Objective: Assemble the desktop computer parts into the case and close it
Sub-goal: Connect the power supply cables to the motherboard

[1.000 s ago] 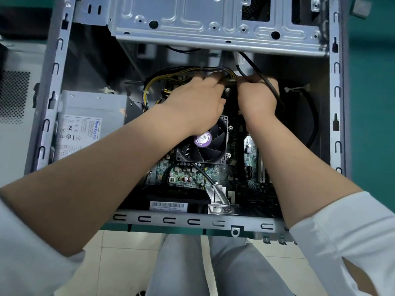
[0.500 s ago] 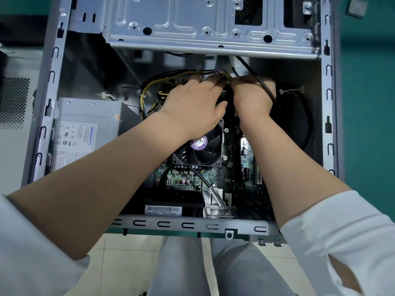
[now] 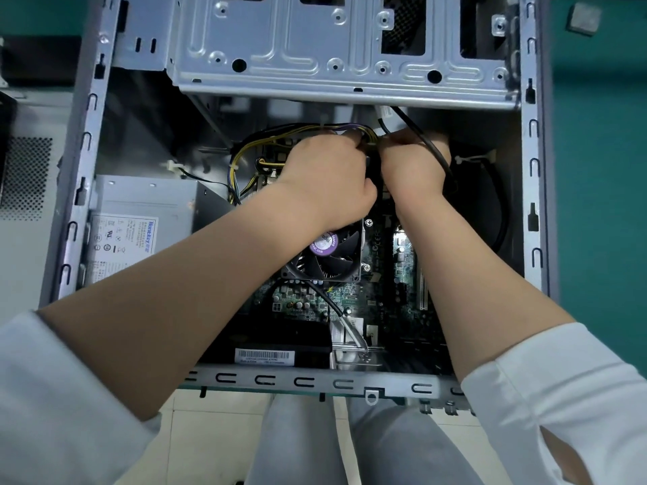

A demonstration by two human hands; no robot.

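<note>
While the open case lies on the green worktop, both hands reach deep inside, under the drive cage. Left hand: fingers curled round the yellow-and-black wire bundle. Right hand: grip hidden, cannot tell; a black cable crosses its back. Cooler fan sits on the motherboard; power supply at left.

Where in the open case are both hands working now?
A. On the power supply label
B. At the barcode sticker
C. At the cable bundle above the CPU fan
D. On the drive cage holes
C: the left hand and right hand meet at the cable bundle, just beyond the CPU fan.
</note>
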